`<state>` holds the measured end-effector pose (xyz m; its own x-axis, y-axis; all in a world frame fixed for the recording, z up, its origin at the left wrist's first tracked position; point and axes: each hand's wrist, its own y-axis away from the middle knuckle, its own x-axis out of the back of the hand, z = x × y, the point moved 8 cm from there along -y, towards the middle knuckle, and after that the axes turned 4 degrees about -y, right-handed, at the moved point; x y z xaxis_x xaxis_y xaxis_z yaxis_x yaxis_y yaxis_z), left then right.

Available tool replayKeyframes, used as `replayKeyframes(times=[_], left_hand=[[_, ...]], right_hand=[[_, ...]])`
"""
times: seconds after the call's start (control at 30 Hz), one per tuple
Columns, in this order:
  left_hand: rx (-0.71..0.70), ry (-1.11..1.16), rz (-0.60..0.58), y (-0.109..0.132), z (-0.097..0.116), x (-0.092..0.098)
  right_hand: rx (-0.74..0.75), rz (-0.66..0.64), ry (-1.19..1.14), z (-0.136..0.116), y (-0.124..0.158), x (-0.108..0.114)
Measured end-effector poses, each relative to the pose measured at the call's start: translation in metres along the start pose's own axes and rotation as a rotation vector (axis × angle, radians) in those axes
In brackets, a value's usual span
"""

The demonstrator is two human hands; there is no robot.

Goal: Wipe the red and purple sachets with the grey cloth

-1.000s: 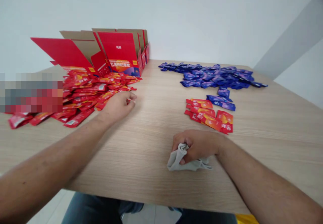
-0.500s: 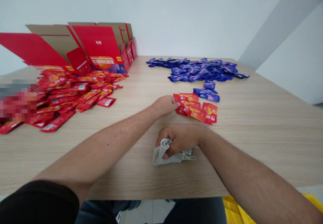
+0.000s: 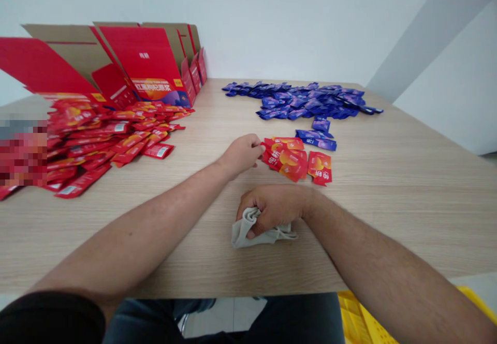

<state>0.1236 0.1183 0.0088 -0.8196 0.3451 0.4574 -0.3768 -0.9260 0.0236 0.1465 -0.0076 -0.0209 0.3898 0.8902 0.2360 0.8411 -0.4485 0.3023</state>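
Now our left hand (image 3: 241,155) pinches narrow against the red sachets (image 3: 285,160) at its three o'clock, grip unclear, while our right hand (image 3: 274,209) clutches a crumpled grey cloth (image 3: 245,230).

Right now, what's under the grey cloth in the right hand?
The cloth rests on the wooden table; what lies directly beneath it is covered and cannot be seen.

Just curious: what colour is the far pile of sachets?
Blue-purple sachets, clearest in the head view.
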Motion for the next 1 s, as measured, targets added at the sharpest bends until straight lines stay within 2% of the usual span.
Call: replayKeyframes(times=[0.1,0.2,0.33,0.4,0.47,0.5,0.57,0.63,0.67,0.7,0.73,0.8,0.87,1.0], left_hand=[[0.05,0.179,-0.047,0.026,-0.013,0.032],[0.122,0.205,-0.141,0.048,-0.033,0.057],[0.154,0.142,-0.207,0.059,-0.059,0.074],[0.131,0.095,-0.231,0.059,-0.064,0.074],[0.09,0.036,-0.293,0.059,-0.065,0.068],[0.062,-0.004,-0.326,0.06,-0.063,0.065],[-0.01,-0.107,-0.383,0.061,-0.06,0.058],[-0.101,-0.215,-0.418,0.063,-0.054,0.053],[-0.148,-0.264,-0.427,0.065,-0.052,0.05],[-0.19,-0.309,-0.431,0.066,-0.049,0.048],[-0.225,-0.349,-0.427,0.067,-0.047,0.047],[-0.269,-0.422,-0.409,0.068,-0.044,0.046],[-0.292,-0.486,-0.411,0.069,-0.042,0.044],[-0.312,-0.542,-0.42,0.069,-0.041,0.043]], right_hand=[[0.017,0.009,0.06,-0.006,0.001,-0.002],[0.016,-0.058,0.084,-0.013,0.002,-0.014],[0.018,-0.198,0.088,-0.027,0.007,-0.036],[0.102,-0.187,0.076,-0.041,0.011,-0.038],[0.258,-0.059,0.097,-0.058,0.017,-0.027],[0.347,0.047,0.119,-0.066,0.021,-0.017],[0.482,0.343,0.227,-0.075,0.031,0.006],[0.531,0.676,0.421,-0.075,0.041,0.025],[0.533,0.796,0.532,-0.072,0.043,0.029],[0.524,0.86,0.637,-0.069,0.041,0.029],[0.514,0.87,0.722,-0.065,0.036,0.027],[0.479,0.784,0.815,-0.057,0.021,0.017],[0.392,0.642,0.842,-0.052,0.01,0.008],[0.176,0.266,0.682,-0.047,0.012,-0.012]])
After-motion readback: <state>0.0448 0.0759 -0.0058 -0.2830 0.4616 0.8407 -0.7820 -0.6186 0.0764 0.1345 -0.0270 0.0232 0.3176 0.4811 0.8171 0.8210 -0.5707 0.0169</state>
